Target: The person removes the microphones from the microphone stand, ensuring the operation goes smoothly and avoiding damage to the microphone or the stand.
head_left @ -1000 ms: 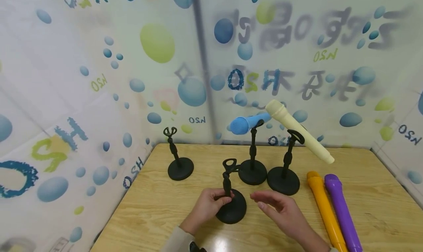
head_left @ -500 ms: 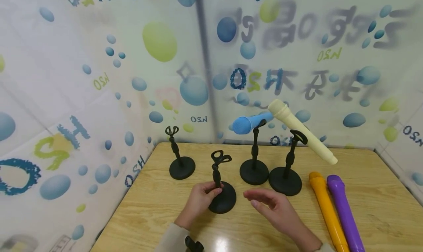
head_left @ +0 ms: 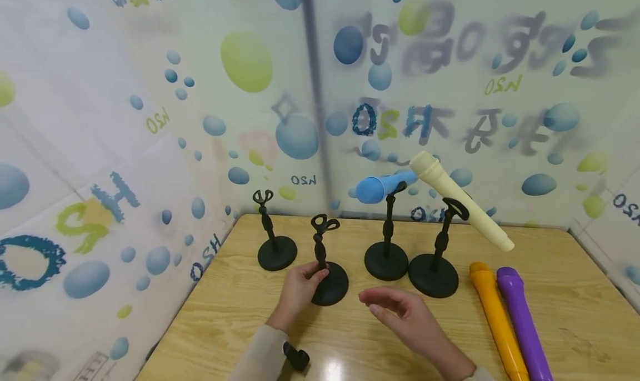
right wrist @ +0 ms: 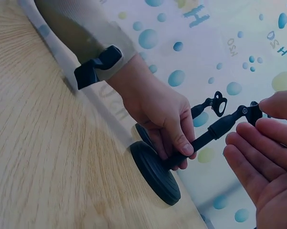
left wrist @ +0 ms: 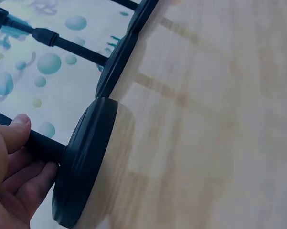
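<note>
My left hand [head_left: 299,289] grips the lower pole of a black microphone stand [head_left: 320,251] just above its round base. In the left wrist view the thumb and fingers wrap that pole, and the base [left wrist: 86,162] stands close over the wood. An empty two-loop clip tops the stand. To its right my right hand [head_left: 400,314] hovers over the table, fingers relaxed and slightly bent, holding nothing. The right wrist view has its open palm [right wrist: 272,171] in front, overlapping the clip, with the gripped stand behind.
Another black stand [head_left: 276,253] with a bare clip is at the back left. Two stands at the back carry a blue microphone [head_left: 385,186] and a cream microphone [head_left: 460,200]. Orange [head_left: 497,320] and purple [head_left: 524,322] microphones lie at right on the wooden table [head_left: 210,336]. Patterned curtains enclose it.
My left hand has moved the stand away from me and to the left, nearer the back-left stand. The right hand has drifted slightly left, still empty.
</note>
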### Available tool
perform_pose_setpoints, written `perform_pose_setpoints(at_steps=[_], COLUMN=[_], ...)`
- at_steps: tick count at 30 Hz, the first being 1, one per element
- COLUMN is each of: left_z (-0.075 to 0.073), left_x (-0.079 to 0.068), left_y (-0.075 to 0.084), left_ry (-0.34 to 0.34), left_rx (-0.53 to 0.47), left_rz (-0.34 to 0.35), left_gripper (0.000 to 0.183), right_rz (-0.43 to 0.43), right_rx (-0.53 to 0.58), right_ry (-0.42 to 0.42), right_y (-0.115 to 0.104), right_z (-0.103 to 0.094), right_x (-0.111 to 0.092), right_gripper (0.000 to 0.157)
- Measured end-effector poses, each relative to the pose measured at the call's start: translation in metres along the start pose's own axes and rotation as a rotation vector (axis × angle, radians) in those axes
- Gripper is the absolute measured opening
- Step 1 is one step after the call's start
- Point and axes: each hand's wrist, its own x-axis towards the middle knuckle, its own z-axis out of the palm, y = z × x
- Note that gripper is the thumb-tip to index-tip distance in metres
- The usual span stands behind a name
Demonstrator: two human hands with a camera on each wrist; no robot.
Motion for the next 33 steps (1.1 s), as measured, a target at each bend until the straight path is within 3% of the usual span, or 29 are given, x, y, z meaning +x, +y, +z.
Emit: perform_pose_setpoints(at_steps=[18,33], left_z=[-0.002,-0.007], left_x=[0.032,0.053], left_y=[-0.007,-0.015], left_ry=[0.203,0.267], left_rx=[0.063,0.11], left_rz=[0.012,-0.019], left_gripper=[0.024,0.026], right_rz=[0.048,0.041], right_rx=[0.023,0.046], right_ry=[-0.018,-0.031], right_y=[0.001,0.002], right_z=[0.01,0.009], right_x=[0.004,0.0], right_gripper=[0.032,0.034])
